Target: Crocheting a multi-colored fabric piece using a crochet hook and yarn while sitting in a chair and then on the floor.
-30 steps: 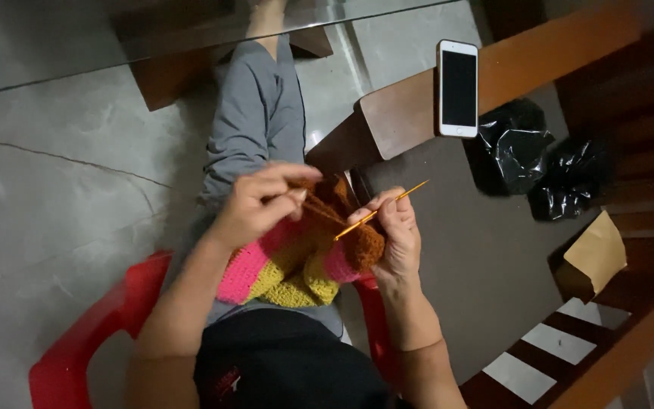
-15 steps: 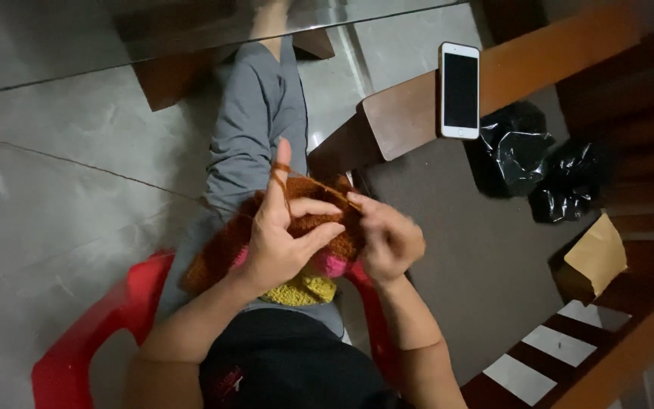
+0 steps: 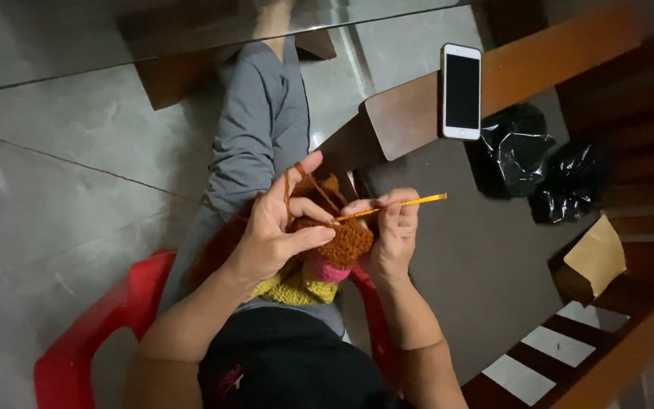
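Crochet at mid-frame
Left hand [image 3: 270, 235] pinches the soft, floppy crochet piece [image 3: 338, 246] (likely light); right hand [image 3: 391, 235] closed round the stiff hook [image 3: 395, 206].

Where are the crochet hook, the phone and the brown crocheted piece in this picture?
crochet hook [image 3: 406, 203]: head view, on the bare orange shaft past the fingers.
phone [image 3: 462, 91]: head view, middle of its dark screen.
brown crocheted piece [image 3: 348, 241]: head view, on the fuzzy part between the hands.
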